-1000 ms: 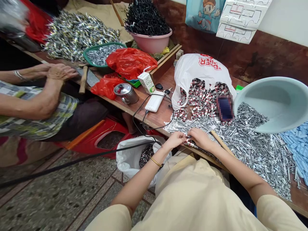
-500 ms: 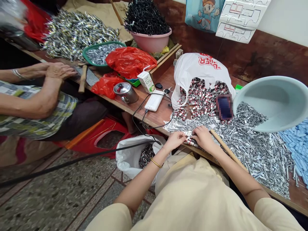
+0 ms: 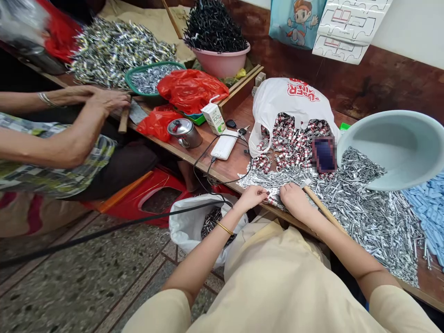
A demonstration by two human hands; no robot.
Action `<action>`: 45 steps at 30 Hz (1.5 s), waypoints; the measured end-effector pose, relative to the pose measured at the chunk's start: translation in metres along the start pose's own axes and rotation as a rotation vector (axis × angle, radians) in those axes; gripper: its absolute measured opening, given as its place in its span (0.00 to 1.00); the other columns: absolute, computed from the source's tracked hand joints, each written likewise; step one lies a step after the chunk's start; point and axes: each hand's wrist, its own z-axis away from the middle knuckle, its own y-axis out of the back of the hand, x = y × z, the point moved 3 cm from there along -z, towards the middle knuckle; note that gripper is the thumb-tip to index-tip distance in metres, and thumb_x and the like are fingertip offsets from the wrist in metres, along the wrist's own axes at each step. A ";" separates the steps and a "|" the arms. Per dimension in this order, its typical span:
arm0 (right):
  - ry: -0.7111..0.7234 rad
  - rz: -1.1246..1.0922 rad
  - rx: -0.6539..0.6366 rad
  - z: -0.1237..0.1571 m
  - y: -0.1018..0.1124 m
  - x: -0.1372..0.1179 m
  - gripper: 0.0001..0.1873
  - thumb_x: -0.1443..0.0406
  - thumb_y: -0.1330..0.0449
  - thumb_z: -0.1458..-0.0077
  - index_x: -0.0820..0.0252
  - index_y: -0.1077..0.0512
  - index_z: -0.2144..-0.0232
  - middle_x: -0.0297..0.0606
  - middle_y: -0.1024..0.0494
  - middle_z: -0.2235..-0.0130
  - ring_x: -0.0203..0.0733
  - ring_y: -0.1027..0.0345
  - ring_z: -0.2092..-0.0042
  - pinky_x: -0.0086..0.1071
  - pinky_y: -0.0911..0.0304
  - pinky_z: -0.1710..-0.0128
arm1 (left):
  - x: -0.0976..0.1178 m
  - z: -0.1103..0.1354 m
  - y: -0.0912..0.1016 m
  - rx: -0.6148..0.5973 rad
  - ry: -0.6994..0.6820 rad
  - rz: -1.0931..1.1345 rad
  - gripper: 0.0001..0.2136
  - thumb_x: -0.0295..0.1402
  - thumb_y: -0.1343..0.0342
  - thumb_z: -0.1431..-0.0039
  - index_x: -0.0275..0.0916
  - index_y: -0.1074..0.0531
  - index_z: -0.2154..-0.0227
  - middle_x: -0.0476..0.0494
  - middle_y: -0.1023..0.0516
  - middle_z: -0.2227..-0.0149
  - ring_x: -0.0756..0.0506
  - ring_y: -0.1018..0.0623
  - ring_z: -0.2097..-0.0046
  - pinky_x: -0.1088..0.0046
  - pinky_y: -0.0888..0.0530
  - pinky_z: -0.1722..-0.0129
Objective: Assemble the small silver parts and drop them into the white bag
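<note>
My left hand (image 3: 254,197) is at the table's near edge, thumb and forefinger pinched at one end of a red-and-silver metal fitting (image 3: 272,201). What lies between those fingertips is too small to make out. My right hand (image 3: 294,198) is just to the right with its fingers curled in over the silver metal pieces; anything in them is hidden. Loose silver pins (image 3: 360,222) spread from under both hands to the right. A wooden-handled hammer (image 3: 322,206) lies beside my right wrist. Red-banded hook fittings (image 3: 291,138) spill from a white plastic bag (image 3: 294,99) beyond my hands.
A grey-blue basin (image 3: 409,134) lies tipped on the right, near blue plastic plugs (image 3: 426,203). A power bank (image 3: 224,144) with cable, a lidded metal cup (image 3: 185,133) and a drink carton (image 3: 213,118) stand left. A white sack (image 3: 183,222) is below. A co-worker's hands (image 3: 104,98) work at left.
My right hand has turned slightly, its fingers curling in more. My left hand stays near the same spot. The co-worker's hands have moved right, towards a wooden handle. The view has shifted slightly.
</note>
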 end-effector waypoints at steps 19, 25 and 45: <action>-0.108 -1.945 -0.058 -0.011 -0.016 0.035 0.16 0.56 0.29 0.53 0.57 0.27 0.66 0.35 0.22 0.69 0.38 0.28 0.68 0.32 0.32 0.67 | 0.001 -0.001 -0.003 -0.007 0.026 0.039 0.08 0.36 0.40 0.51 0.37 0.29 0.78 0.51 0.27 0.79 0.49 0.25 0.75 0.76 0.25 0.73; -0.054 -1.203 0.123 -0.020 -0.007 0.024 0.01 0.67 0.37 0.46 0.58 0.25 0.70 0.36 0.20 0.65 0.42 0.29 0.60 0.36 0.36 0.55 | -0.001 -0.001 -0.003 -0.019 0.007 0.033 0.08 0.35 0.41 0.49 0.37 0.29 0.78 0.51 0.28 0.80 0.49 0.25 0.75 0.75 0.27 0.73; -0.021 -0.707 0.248 -0.016 -0.020 0.002 0.08 0.72 0.42 0.40 0.57 0.24 0.64 0.40 0.21 0.59 0.46 0.33 0.54 0.36 0.39 0.53 | -0.005 -0.002 -0.001 0.061 -0.127 -0.056 0.09 0.37 0.40 0.49 0.37 0.27 0.78 0.51 0.28 0.80 0.49 0.28 0.75 0.75 0.31 0.73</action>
